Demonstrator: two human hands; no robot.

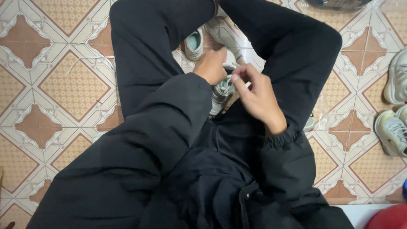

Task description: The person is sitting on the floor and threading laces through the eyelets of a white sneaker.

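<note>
Floor: patterned tiled floor (63, 85), orange-brown and white diamonds, under the seated person.
Left leg: black trouser leg (144, 46), knee bent, left of the hands.
Second sneaker: a pale sneaker with a mint lining (194, 43) lies on the tiles between the legs, just beyond the left hand.
Left hand: the left hand (212, 65) is curled closed over the top of the grey-white sneaker (221, 91), gripping its upper part; black jacket sleeve to the wrist.
Held sneaker: in the lap between both hands, toe pointing toward the body, partly hidden by the hands.
Right hand: the right hand (256, 95) has fingers pinched narrow at the sneaker's lacing; whether a lace is in the pinch cannot be told.
Right leg: black trouser leg (296, 46), knee bent.
Far right: two more light sneakers (396, 106) on the tiles, well apart from the hands.
</note>
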